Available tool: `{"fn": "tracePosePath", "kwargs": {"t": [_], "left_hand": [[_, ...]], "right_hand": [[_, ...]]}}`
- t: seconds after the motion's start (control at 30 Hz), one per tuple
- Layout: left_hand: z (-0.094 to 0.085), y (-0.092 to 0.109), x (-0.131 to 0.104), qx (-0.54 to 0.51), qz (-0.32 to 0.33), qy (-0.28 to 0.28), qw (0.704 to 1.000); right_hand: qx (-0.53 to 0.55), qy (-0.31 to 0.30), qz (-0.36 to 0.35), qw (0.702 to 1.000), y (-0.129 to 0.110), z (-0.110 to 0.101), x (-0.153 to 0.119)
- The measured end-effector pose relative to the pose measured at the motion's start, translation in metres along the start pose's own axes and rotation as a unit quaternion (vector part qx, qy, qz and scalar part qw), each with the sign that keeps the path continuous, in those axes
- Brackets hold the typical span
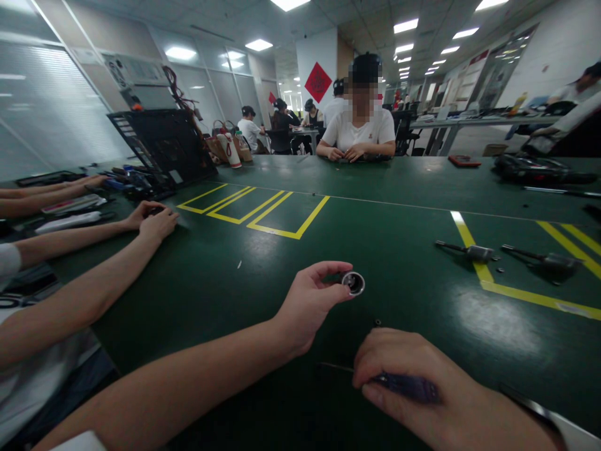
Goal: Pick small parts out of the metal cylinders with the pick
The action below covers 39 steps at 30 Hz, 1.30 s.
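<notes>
Between the thumb and fingers of my left hand (310, 300) is a short metal cylinder (354, 284), its hollow round end facing me. It is held above the green table. Lower right, my right hand (408, 376) is closed around the purple handle of a screwdriver (408, 386). The thin shaft points left, and its tip is hard to make out against the dark tabletop. Just beyond my right knuckles lies a tiny dark ring-like part (377, 322).
Two motor-like parts with long shafts, one nearer (479, 252) and one farther right (558, 262), lie by yellow tape (526, 294) with small bits around. A co-worker's hands (157, 220) work at left. A black panel (162, 144) stands behind. Another person sits opposite.
</notes>
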<state>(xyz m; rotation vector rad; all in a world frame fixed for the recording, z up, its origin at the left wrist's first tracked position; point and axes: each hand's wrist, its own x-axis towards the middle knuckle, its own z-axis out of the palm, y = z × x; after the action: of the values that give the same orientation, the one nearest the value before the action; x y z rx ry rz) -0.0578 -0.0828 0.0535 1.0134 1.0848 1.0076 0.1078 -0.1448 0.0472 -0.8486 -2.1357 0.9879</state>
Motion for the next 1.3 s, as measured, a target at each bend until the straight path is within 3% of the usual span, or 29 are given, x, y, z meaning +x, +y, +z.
{"fn": "tracePosePath", "kwargs": {"t": [0.2,0.27,0.4,0.53,0.7,0.83,1.0,1.13,1.23,1.3], "left_hand": [[0.001,0.0,-0.001,0.002,-0.003,0.001,1.0],[0.001,0.001,-0.003,0.003,-0.003,0.001,1.0],[0.001,0.001,-0.003,0.0,-0.005,-0.002,1.0],[0.001,0.0,-0.002,-0.007,0.0,-0.005,1.0],[0.0,0.001,-0.002,-0.009,0.004,-0.005,1.0],[-0.004,0.007,-0.002,-0.031,0.02,-0.001,0.999],[-0.011,0.021,0.005,-0.068,0.055,0.037,0.996],[-0.013,0.027,0.009,-0.078,0.076,0.059,0.992],[-0.014,0.027,0.01,-0.076,0.074,0.06,0.993],[-0.014,0.024,0.009,-0.075,0.067,0.055,0.993]], "right_hand": [[-0.02,-0.09,-0.039,0.995,-0.008,-0.007,0.003],[-0.027,-0.093,-0.042,0.994,-0.009,-0.008,0.004],[-0.031,-0.067,-0.048,0.996,-0.008,-0.008,0.002],[-0.038,0.01,-0.041,0.998,-0.005,-0.006,-0.002],[-0.045,0.025,0.0,0.999,-0.002,-0.007,0.0],[-0.083,0.022,-0.03,0.996,-0.001,-0.007,0.002],[-0.239,-0.045,-0.163,0.956,0.004,0.016,0.008],[-0.361,-0.109,-0.194,0.906,0.005,0.037,0.012],[-0.389,-0.136,-0.202,0.889,0.003,0.034,0.012],[-0.382,-0.125,-0.188,0.896,0.003,0.022,0.01]]}}
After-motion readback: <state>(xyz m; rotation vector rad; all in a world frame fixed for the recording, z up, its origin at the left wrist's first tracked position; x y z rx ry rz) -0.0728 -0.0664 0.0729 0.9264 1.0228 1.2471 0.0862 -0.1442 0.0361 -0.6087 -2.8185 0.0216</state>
